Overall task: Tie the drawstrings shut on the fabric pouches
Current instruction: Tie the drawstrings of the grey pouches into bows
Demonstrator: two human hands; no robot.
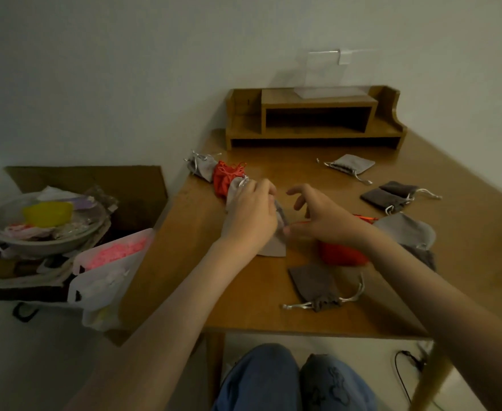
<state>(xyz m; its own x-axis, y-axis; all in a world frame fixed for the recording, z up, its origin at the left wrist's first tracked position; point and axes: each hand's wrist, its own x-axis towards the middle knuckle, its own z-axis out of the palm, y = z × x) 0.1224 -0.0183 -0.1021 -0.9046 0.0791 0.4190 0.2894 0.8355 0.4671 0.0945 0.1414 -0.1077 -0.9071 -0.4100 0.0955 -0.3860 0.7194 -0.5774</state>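
Both forearms reach in from near edge, meet mid-bench [258, 315]. Left hand [252, 216] back up, fingers curled over top of grey pouch [273, 249], gripping it; pouch lies on bench, mostly hidden under hand. Right hand [323, 218] just right of it, fingers arched and spread, thumb tip at pouch edge; cannot tell whether it pinches cord. Red pouch [341, 255] under right wrist. Brown pouch [312, 284] nearer. Pouch heap [214, 173] far left, dark pouches [389, 195] right. Shelf [315, 120] far. Box [95, 179] left, on floor.

No legible text, label, brand, number or sign anywhere in view.
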